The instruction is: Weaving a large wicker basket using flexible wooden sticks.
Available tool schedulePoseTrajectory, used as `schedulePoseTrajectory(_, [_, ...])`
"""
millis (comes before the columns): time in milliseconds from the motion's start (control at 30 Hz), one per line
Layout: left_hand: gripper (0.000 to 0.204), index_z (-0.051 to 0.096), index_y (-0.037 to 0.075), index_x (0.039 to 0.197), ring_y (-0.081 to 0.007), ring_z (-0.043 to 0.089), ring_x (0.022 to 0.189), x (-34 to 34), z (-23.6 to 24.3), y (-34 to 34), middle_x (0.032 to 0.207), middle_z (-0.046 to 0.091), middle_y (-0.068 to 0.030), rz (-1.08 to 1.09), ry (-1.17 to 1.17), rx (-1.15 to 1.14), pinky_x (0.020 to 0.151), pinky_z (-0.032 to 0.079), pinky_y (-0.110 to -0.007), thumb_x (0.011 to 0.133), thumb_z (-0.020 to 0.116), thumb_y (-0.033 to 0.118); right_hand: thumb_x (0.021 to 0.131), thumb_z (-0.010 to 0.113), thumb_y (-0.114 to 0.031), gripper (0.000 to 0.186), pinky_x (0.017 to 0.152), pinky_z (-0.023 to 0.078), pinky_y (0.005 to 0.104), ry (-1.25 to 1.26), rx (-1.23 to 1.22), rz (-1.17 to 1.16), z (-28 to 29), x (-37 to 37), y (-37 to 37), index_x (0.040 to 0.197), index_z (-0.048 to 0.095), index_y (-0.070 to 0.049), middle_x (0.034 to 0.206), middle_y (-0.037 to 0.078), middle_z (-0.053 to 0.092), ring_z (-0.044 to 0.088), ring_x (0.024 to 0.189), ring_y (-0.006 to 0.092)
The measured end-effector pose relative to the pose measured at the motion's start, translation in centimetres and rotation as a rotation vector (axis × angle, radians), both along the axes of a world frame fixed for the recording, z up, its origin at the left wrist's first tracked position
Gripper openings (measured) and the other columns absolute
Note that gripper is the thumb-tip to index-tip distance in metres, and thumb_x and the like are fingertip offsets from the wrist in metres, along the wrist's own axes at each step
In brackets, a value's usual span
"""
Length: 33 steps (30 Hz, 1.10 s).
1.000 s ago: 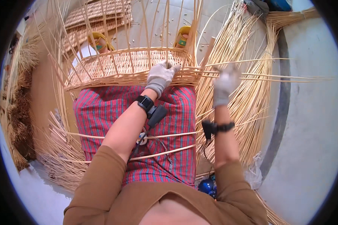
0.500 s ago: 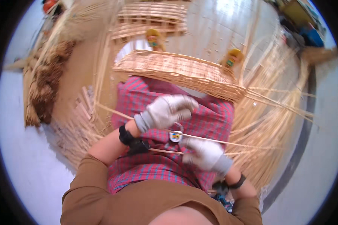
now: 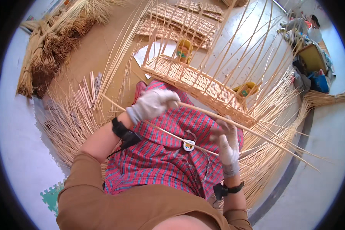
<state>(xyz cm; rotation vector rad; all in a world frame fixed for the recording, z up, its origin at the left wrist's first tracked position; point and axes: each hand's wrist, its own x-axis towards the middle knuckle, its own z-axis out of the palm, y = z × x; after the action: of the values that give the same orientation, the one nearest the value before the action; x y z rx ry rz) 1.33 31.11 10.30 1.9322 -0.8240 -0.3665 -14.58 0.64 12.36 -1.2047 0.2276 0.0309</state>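
Note:
A rectangular wicker basket (image 3: 196, 93) with tall upright stakes lies tilted beyond my lap. My left hand (image 3: 151, 105), in a pale work glove, is closed on one end of a cane rod (image 3: 274, 143), which slants down to the right. My right hand (image 3: 229, 147), gloved too, is open below that rod with its fingers apart and somewhat blurred; whether a fingertip touches the rod I cannot tell. A second, thinner cane (image 3: 168, 133) crosses my lap under the left wrist. Checked red cloth (image 3: 153, 161) covers my lap, with a round white tag (image 3: 188, 145) on it.
Two yellow objects (image 3: 184, 50) rest on the basket. Woven panels (image 3: 180, 23) lie on the floor behind it. Loose canes (image 3: 272, 161) spread at the right, more canes (image 3: 67, 130) at the left. Bundled stalks (image 3: 51, 57) stand far left; a blue bag (image 3: 319, 81) sits far right.
My left hand has drawn left and now holds a cane end. My right hand has moved right and turned fingers-up. The view has shifted, so the basket appears more slanted.

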Motion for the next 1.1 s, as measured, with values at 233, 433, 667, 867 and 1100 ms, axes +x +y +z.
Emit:
schedulePoseTrajectory(233, [0.057,0.058,0.024,0.138,-0.0337,0.072,0.094,10.2,-4.2,1.1,0.104,0.073,-0.0158,0.117,-0.267,0.626,0.086,0.057,-0.04,0.086,0.079,0.011,0.103,0.063,-0.008,0.018,0.082,0.062,0.0329,-0.174,-0.188,-0.399,-2.3,7.6,-4.3,0.121,0.062,-0.004,0.107,0.01,0.072,0.072,0.091,0.0173])
schedulePoseTrajectory(433, [0.064,0.056,0.029,0.138,-0.0335,0.071,0.101,12.5,-10.6,1.8,0.119,0.072,-0.016,0.22,-0.085,0.646,0.09,0.057,-0.041,0.083,0.08,0.007,0.102,0.067,-0.017,0.012,0.078,0.063,0.0323,0.018,-0.115,-0.63,-7.5,5.9,-6.0,0.11,0.061,-0.01,0.102,0.008,0.071,0.073,0.092,0.0193])
schedulePoseTrajectory(667, [0.074,0.051,0.033,0.147,-0.0273,0.069,0.087,11.8,-11.9,2.5,0.104,0.071,-0.0147,0.254,0.086,0.426,0.081,0.058,-0.039,0.084,0.077,0.006,0.101,0.069,-0.015,0.016,0.073,0.063,0.034,0.034,-0.134,-0.592,-11.0,5.2,-3.2,0.096,0.055,-0.009,0.091,0.008,0.069,0.072,0.083,0.02])
schedulePoseTrajectory(867, [0.076,0.049,0.033,0.152,-0.0332,0.071,0.093,10.3,-7.5,0.6,0.122,0.067,-0.0229,0.295,-0.047,0.612,0.085,0.06,-0.042,0.084,0.077,0.012,0.099,0.072,-0.01,0.015,0.074,0.064,0.0372,0.206,-0.001,-0.517,-13.7,7.3,-4.0,0.096,0.057,-0.009,0.091,0.008,0.069,0.073,0.082,0.0222])
schedulePoseTrajectory(1100, [0.048,0.068,0.006,0.121,-0.0181,0.072,0.07,10.1,-10.8,-6.4,0.085,0.075,-0.0119,0.269,0.684,0.248,0.068,0.058,-0.034,0.091,0.076,0.042,0.097,0.073,-0.008,0.014,0.082,0.064,0.0341,0.045,-0.217,-0.453,-12.1,7.6,-4.8,0.103,0.061,-0.007,0.099,0.008,0.068,0.071,0.09,0.0195])
